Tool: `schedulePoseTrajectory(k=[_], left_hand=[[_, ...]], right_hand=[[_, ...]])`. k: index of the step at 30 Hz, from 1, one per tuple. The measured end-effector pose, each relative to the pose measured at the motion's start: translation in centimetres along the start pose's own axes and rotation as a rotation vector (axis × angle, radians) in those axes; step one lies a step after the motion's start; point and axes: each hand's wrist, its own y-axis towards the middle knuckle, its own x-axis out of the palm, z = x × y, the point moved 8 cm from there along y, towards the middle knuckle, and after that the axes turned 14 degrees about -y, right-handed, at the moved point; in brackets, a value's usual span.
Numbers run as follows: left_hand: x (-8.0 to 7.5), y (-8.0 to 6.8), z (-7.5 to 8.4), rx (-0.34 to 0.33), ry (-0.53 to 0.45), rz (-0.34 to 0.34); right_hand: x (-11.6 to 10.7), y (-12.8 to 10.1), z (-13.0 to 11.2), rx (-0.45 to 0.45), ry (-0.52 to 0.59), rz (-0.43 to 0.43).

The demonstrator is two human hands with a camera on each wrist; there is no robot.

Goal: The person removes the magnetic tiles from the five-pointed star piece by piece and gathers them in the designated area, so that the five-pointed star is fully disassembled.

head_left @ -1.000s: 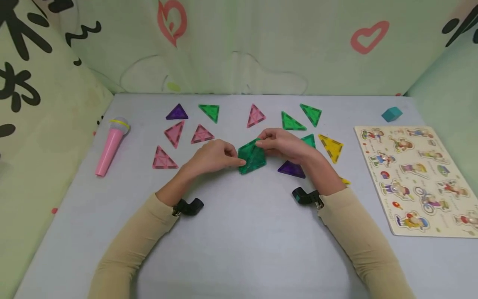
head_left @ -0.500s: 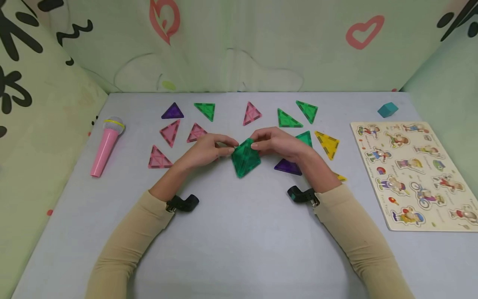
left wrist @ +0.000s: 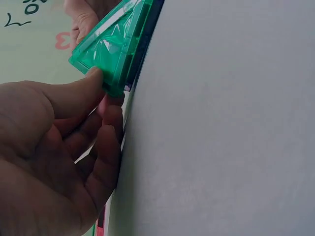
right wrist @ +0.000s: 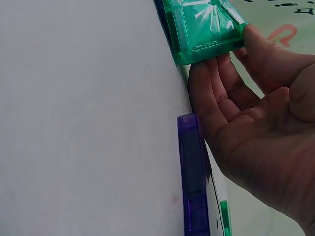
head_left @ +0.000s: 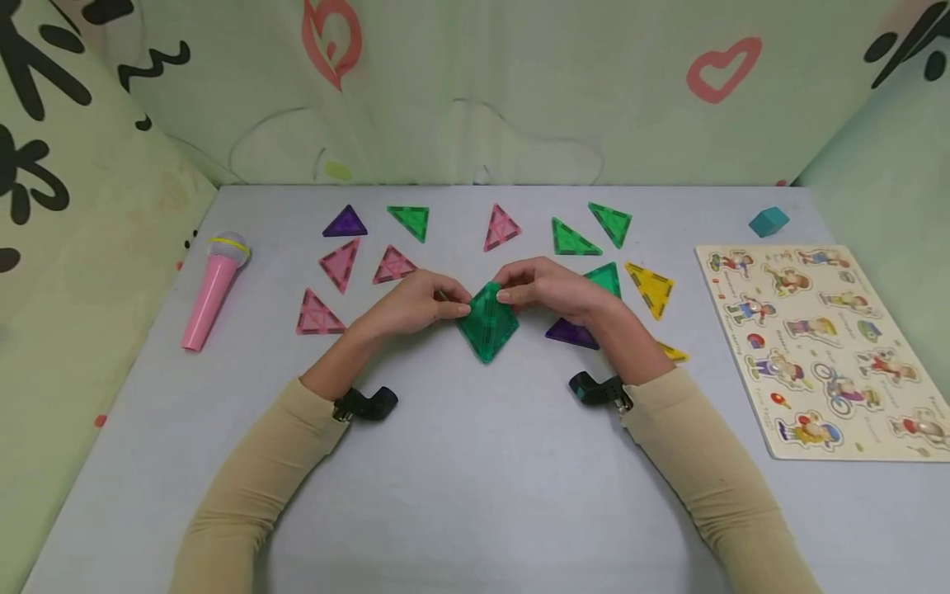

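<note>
Two translucent green triangular magnetic tiles (head_left: 488, 323), joined side by side into a kite, are held between the hands at the middle of the table, one point facing the person. My left hand (head_left: 419, 307) pinches the left corner; in the left wrist view its thumb lies on the tile face (left wrist: 110, 51). On the upper right edge my right hand (head_left: 545, 287) has its own pinch, thumb on top and fingers underneath, as the right wrist view shows. Beside the right hand lies a purple triangle tile (head_left: 572, 333), and a green triangle tile (head_left: 604, 279) is partly covered by that hand.
Pink triangle tiles (head_left: 319, 313), a purple one (head_left: 345, 221) and several green ones (head_left: 575, 238) lie along the back. Yellow tiles (head_left: 651, 289) are right of the right hand. A pink toy microphone (head_left: 211, 297) lies left; a wooden picture board (head_left: 824, 351) and teal block (head_left: 768, 221) lie right.
The green kite has turned, so its lower point now faces the person. My left hand has shifted from its lower left part to its left corner. The right hand keeps its pinch.
</note>
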Motion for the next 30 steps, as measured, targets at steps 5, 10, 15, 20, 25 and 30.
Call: schedulePoseTrajectory(k=[5, 10, 15, 20, 25, 30], left_hand=[[-0.2, -0.1, 0.1, 0.006, 0.015, 0.013], [-0.4, 0.0, -0.2, 0.016, 0.009, 0.000], [-0.8, -0.1, -0.6, 0.020, -0.020, -0.024], [-1.0, -0.3, -0.4, 0.016, -0.048, -0.034], [-1.9, -0.5, -0.3, -0.010, -0.081, 0.010], [-3.1, -1.0, 0.2, -0.012, -0.111, 0.062]], right_hand=[[0.0, 0.1, 0.0, 0.000, -0.021, -0.001], [0.0, 0.3, 0.1, -0.001, -0.044, -0.001], [0.0, 0.4, 0.2, 0.004, -0.070, 0.007], [0.0, 0.4, 0.2, 0.003, -0.080, 0.015], [-0.1, 0.3, 0.3, 0.003, -0.083, 0.017], [-0.2, 0.2, 0.4, 0.007, -0.085, 0.019]])
